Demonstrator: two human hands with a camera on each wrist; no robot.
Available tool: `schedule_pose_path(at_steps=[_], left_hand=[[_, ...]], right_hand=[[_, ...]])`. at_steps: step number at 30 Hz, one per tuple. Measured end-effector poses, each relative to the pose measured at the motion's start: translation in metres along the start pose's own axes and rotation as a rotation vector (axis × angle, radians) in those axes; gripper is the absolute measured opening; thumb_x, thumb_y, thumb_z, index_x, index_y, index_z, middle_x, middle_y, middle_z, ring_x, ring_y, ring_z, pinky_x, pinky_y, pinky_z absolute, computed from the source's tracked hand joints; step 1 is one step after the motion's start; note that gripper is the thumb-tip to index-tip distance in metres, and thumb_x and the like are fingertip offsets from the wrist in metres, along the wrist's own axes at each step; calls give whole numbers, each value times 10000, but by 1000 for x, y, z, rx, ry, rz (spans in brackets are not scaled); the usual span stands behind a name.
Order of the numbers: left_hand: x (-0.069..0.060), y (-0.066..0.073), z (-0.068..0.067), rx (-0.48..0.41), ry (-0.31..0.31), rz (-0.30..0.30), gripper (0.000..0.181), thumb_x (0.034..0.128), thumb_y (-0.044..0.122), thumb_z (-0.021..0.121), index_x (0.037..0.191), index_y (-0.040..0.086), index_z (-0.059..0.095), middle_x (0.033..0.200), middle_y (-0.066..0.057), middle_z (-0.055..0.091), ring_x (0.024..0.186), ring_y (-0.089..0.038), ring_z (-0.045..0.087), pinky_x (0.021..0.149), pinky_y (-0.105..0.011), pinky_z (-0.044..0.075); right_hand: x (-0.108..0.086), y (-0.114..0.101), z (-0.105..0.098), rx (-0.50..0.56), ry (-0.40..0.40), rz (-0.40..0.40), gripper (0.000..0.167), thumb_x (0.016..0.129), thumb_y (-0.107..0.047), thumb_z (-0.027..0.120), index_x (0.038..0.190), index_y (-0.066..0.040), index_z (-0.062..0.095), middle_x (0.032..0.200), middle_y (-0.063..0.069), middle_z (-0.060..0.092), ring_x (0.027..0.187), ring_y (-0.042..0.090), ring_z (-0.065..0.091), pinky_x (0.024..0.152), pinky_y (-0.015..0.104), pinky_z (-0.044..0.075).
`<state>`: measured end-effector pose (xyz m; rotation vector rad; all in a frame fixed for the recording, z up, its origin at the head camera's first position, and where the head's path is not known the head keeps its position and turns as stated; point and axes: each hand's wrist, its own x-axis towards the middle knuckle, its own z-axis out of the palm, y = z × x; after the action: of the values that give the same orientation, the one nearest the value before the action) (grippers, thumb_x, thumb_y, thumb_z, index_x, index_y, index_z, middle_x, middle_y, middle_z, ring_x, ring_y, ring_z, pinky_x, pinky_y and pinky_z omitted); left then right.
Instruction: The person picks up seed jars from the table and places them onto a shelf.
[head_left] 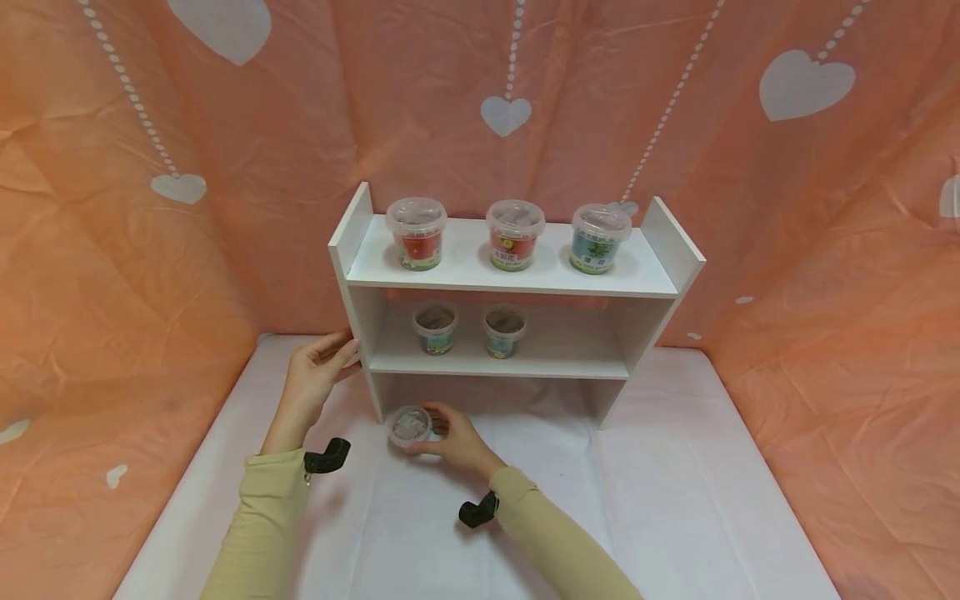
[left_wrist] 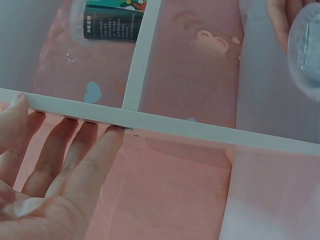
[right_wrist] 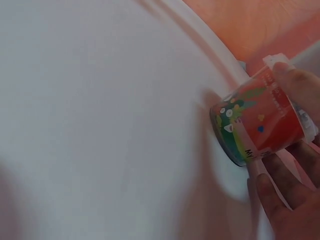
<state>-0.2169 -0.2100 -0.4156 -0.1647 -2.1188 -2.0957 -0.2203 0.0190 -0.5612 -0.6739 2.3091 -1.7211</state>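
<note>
My right hand (head_left: 459, 442) grips a small clear-lidded plastic cup (head_left: 409, 425) by its rim, in front of the shelf's lower left corner. In the right wrist view this cup (right_wrist: 262, 117) shows a red label with a green base, tilted close to the white surface. My left hand (head_left: 311, 379) rests its fingertips against the outer left side of a white two-tier shelf (head_left: 501, 364). The left wrist view shows fairly straight fingers (left_wrist: 85, 175) touching the panel edge, the thumb near its front.
On the upper board stand two red-labelled cups (head_left: 420, 242) (head_left: 513, 242) and a blue-green one (head_left: 596, 246). Two smaller-looking cups (head_left: 436, 333) (head_left: 503, 336) stand on the middle board. White cloth (head_left: 675, 500) covers the table, and an orange heart-patterned curtain (head_left: 420, 100) surrounds it.
</note>
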Motion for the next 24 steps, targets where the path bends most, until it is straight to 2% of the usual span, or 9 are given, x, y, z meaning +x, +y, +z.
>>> schedule_pose_path(at_steps=[3, 8, 10, 15, 22, 24], left_hand=[[0, 0, 0, 3, 0, -5, 519, 946, 177, 621, 1352, -105, 462, 1302, -230, 520, 987, -54, 624, 873, -382, 520], [0, 0, 0, 1, 5, -15, 513, 946, 179, 622, 1350, -99, 470, 1308, -243, 513, 988, -56, 624, 883, -400, 515], [0, 0, -1, 0, 7, -16, 512, 945, 179, 623, 1348, -99, 472, 1304, -236, 518, 984, -56, 626, 883, -405, 514], [0, 0, -1, 2, 5, -10, 522, 943, 185, 626, 1349, -103, 468, 1289, -215, 533, 978, -59, 629, 883, -417, 506], [0, 0, 0, 1, 4, -7, 523, 943, 184, 626, 1349, -105, 467, 1281, -202, 542, 981, -61, 629, 879, -416, 510], [1, 0, 0, -3, 5, -10, 524, 942, 179, 627, 1350, -107, 464, 1297, -225, 525, 980, -58, 627, 879, -417, 506]], right_hand=[[-6, -4, -4, 1, 14, 3, 673, 747, -129, 839, 1334, -64, 514, 1230, 49, 588, 1121, 177, 557, 961, 304, 485], [-19, -22, -14, 44, 41, -18, 650, 748, -13, 813, 1314, 42, 499, 1214, 168, 586, 1112, 308, 560, 966, 466, 478], [-24, -27, -19, 59, 42, -15, 643, 750, 0, 806, 1310, 61, 495, 1208, 189, 584, 1110, 339, 556, 965, 495, 471], [-31, -32, -31, 87, 32, 3, 632, 765, 11, 791, 1315, 70, 482, 1212, 199, 576, 1119, 372, 553, 967, 479, 476], [-33, -4, -44, 99, 50, 34, 671, 758, -29, 810, 1342, -4, 480, 1234, 141, 573, 1137, 300, 557, 973, 381, 484], [-37, -13, -50, 99, 45, 32, 659, 768, -13, 797, 1341, 21, 473, 1249, 167, 556, 1153, 331, 538, 985, 407, 472]])
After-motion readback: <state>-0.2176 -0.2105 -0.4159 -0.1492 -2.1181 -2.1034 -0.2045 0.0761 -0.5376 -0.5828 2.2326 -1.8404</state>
